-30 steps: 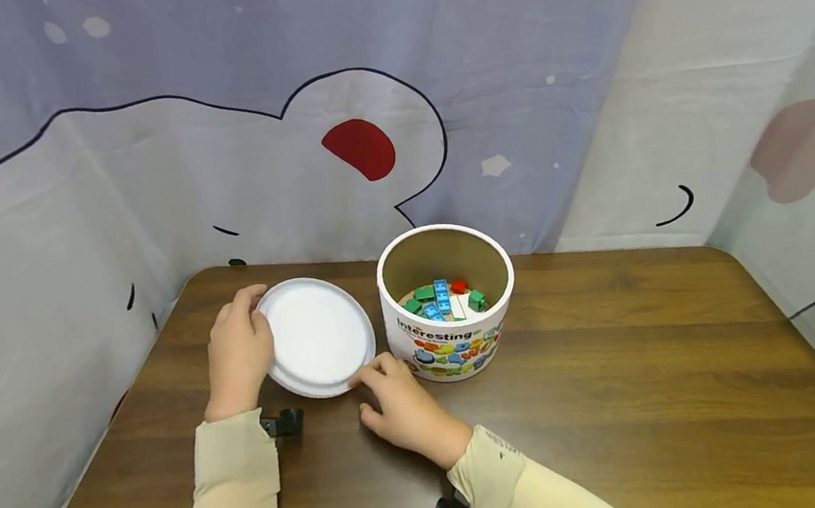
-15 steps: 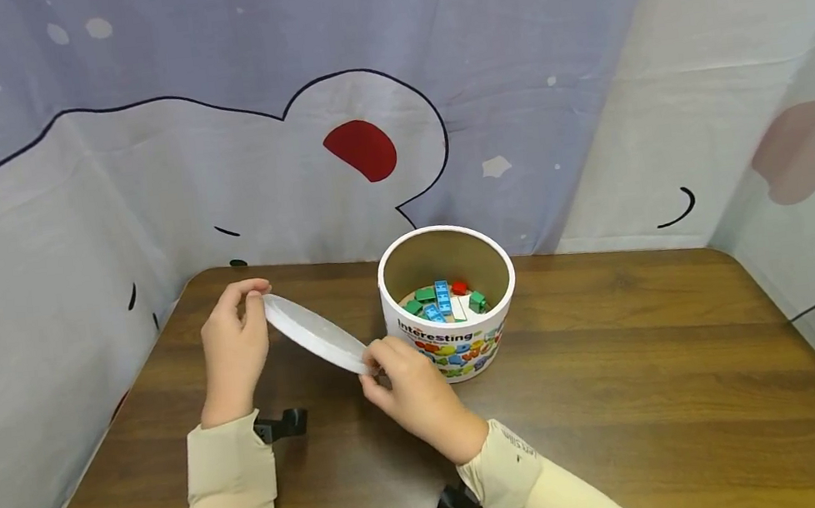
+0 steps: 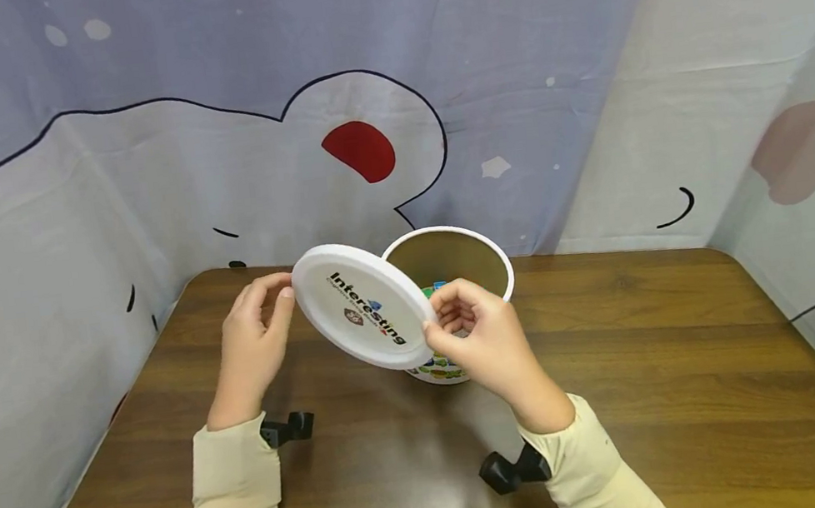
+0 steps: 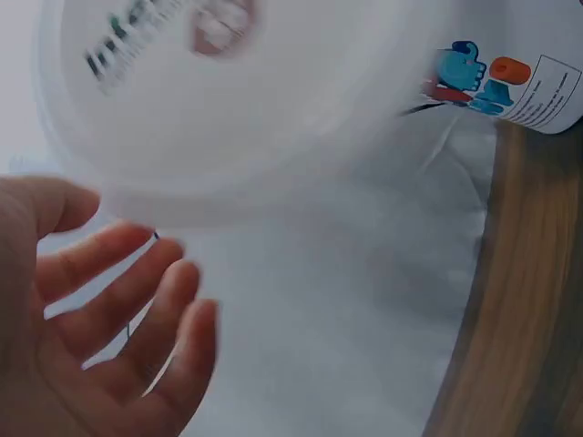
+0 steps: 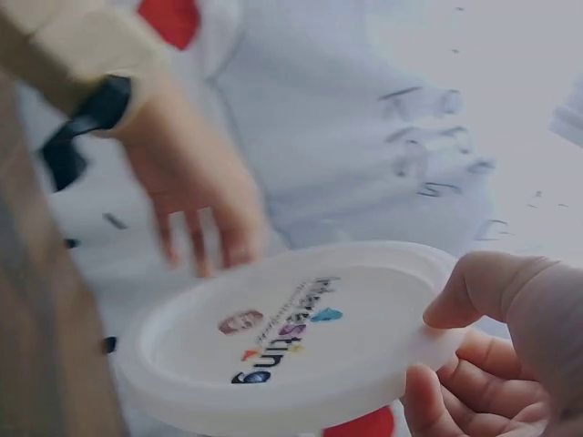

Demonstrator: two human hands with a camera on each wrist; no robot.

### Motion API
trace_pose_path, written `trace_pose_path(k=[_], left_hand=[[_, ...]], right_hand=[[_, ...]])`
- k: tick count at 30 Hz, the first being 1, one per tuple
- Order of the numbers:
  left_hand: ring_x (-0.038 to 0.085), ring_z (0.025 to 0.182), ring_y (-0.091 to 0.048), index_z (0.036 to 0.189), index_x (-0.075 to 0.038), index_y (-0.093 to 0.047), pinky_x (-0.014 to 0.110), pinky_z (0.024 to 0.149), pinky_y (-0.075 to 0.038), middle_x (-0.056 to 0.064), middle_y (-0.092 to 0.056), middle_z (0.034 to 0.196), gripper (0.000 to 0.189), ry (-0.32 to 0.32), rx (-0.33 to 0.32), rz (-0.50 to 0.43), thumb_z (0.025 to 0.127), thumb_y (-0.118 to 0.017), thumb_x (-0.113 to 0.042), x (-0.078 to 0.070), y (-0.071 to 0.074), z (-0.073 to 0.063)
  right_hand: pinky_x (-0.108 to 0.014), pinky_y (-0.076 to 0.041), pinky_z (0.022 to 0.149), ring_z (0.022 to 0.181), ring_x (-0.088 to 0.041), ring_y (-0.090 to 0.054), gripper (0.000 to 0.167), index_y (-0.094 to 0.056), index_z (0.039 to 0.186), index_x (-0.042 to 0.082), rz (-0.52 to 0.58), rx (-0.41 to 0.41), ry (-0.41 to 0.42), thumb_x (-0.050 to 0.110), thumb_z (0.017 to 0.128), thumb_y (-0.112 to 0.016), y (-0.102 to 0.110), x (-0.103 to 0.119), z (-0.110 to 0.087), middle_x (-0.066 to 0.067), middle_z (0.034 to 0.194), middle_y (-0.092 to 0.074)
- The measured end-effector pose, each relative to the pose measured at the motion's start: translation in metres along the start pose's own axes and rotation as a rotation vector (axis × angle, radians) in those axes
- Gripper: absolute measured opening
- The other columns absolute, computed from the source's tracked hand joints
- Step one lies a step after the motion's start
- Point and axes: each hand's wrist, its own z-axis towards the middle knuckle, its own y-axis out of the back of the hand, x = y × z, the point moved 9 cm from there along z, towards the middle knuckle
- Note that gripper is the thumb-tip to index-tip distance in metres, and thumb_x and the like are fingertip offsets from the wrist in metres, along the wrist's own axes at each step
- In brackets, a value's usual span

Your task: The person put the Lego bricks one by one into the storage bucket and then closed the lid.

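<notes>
A round white lid (image 3: pixel 357 314) printed with "Interesting" is held tilted in the air, its printed face toward me. My right hand (image 3: pixel 489 341) pinches its right edge, thumb on the printed face and fingers behind. In the head view my left hand (image 3: pixel 252 347) is at the lid's left edge. In the left wrist view its fingers (image 4: pixel 118 309) are spread and loosely bent, with no grip on the lid. Behind the lid stands a white bucket (image 3: pixel 453 253), open at the top and partly hidden by the lid and right hand. Blue and green toy bricks (image 3: pixel 440 285) show inside it.
The brown wooden table (image 3: pixel 663 376) carries the bucket near its back edge. A printed cloth curtain (image 3: pixel 525 90) hangs behind and at both sides. Black camera mounts (image 3: pixel 503 471) project from both wrists.
The lid has been lifted off the table, turned over to show its printed face, and moved right in front of the bucket. The right hand went with it; the left hand moved slightly right.
</notes>
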Motion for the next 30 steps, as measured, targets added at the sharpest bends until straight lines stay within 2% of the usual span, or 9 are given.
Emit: trace_pose_path(k=[4, 7, 10, 14, 18, 21, 25, 28, 30], left_hand=[[0.018, 0.102, -0.064, 0.130, -0.004, -0.063, 0.020, 0.082, -0.050, 0.013, -0.069, 0.117, 0.033, 0.022, 0.110, -0.080, 0.105, -0.059, -0.024, 0.000, -0.012, -0.001], [0.010, 0.092, -0.069, 0.129, -0.001, -0.063, 0.018, 0.079, -0.055, 0.017, -0.070, 0.114, 0.031, 0.054, 0.165, -0.218, 0.102, -0.063, -0.019, -0.003, -0.021, -0.002], [0.007, 0.086, -0.072, 0.126, 0.004, -0.063, 0.027, 0.078, -0.060, 0.022, -0.068, 0.111, 0.030, 0.100, 0.189, -0.367, 0.100, -0.065, -0.012, -0.005, -0.029, -0.003], [0.010, 0.083, -0.074, 0.122, 0.009, -0.062, 0.036, 0.078, -0.060, 0.019, -0.067, 0.107, 0.029, 0.168, 0.174, -0.529, 0.098, -0.067, -0.006, -0.006, -0.038, -0.004], [0.013, 0.083, -0.074, 0.121, 0.011, -0.061, 0.036, 0.078, -0.061, 0.008, -0.068, 0.103, 0.028, 0.205, 0.140, -0.654, 0.097, -0.067, -0.001, -0.008, -0.043, -0.005], [0.013, 0.082, -0.073, 0.120, 0.010, -0.061, 0.035, 0.076, -0.061, 0.005, -0.069, 0.100, 0.025, 0.260, 0.094, -0.759, 0.097, -0.064, 0.002, -0.009, -0.048, -0.006], [0.013, 0.080, -0.071, 0.121, 0.009, -0.059, 0.033, 0.075, -0.061, 0.004, -0.069, 0.096, 0.024, 0.357, 0.032, -0.873, 0.099, -0.062, 0.001, -0.010, -0.059, -0.011], [0.014, 0.082, -0.072, 0.126, 0.009, -0.057, 0.034, 0.076, -0.061, 0.005, -0.069, 0.097, 0.028, 0.391, 0.021, -0.909, 0.100, -0.061, 0.000, -0.013, -0.069, -0.014], [0.015, 0.084, -0.072, 0.134, 0.005, -0.054, 0.035, 0.078, -0.061, 0.006, -0.069, 0.099, 0.035, 0.386, 0.028, -0.914, 0.100, -0.060, 0.000, -0.017, -0.075, -0.016]], right_hand=[[-0.020, -0.055, 0.066, 0.074, -0.014, -0.062, 0.013, -0.064, 0.093, -0.008, 0.063, -0.036, -0.020, -0.012, 0.081, -0.067, 0.020, 0.006, 0.003, -0.016, 0.083, -0.064], [-0.019, -0.054, 0.067, 0.076, -0.013, -0.061, 0.013, -0.064, 0.096, -0.010, 0.070, -0.072, -0.018, -0.013, 0.084, -0.067, 0.032, 0.007, 0.006, -0.011, 0.084, -0.062], [-0.018, -0.054, 0.068, 0.077, -0.012, -0.061, 0.014, -0.064, 0.099, -0.011, 0.058, -0.111, -0.012, -0.012, 0.086, -0.067, 0.042, 0.006, 0.007, -0.007, 0.087, -0.061], [-0.018, -0.055, 0.069, 0.081, -0.012, -0.062, 0.018, -0.065, 0.105, -0.012, 0.032, -0.156, 0.009, -0.010, 0.087, -0.068, 0.052, 0.004, 0.009, -0.009, 0.093, -0.062], [-0.018, -0.055, 0.067, 0.085, -0.011, -0.063, 0.024, -0.066, 0.110, -0.011, -0.006, -0.178, 0.017, -0.010, 0.086, -0.069, 0.061, 0.003, 0.011, -0.014, 0.097, -0.064], [-0.018, -0.055, 0.067, 0.081, -0.008, -0.064, 0.025, -0.065, 0.113, -0.010, -0.031, -0.125, -0.037, -0.007, 0.088, -0.069, 0.061, -0.002, 0.012, -0.017, 0.095, -0.066], [-0.025, -0.059, 0.066, 0.072, -0.008, -0.067, 0.025, -0.061, 0.115, -0.011, -0.034, -0.030, -0.145, -0.004, 0.092, -0.068, 0.057, -0.013, 0.013, -0.020, 0.089, -0.068], [-0.030, -0.061, 0.064, 0.066, -0.011, -0.069, 0.029, -0.060, 0.122, -0.010, -0.015, -0.039, -0.185, -0.003, 0.094, -0.066, 0.061, -0.019, 0.015, -0.022, 0.089, -0.068], [-0.028, -0.060, 0.062, 0.064, -0.010, -0.068, 0.036, -0.057, 0.130, -0.009, -0.032, -0.076, -0.186, -0.002, 0.095, -0.065, 0.068, -0.020, 0.016, -0.023, 0.090, -0.067]])
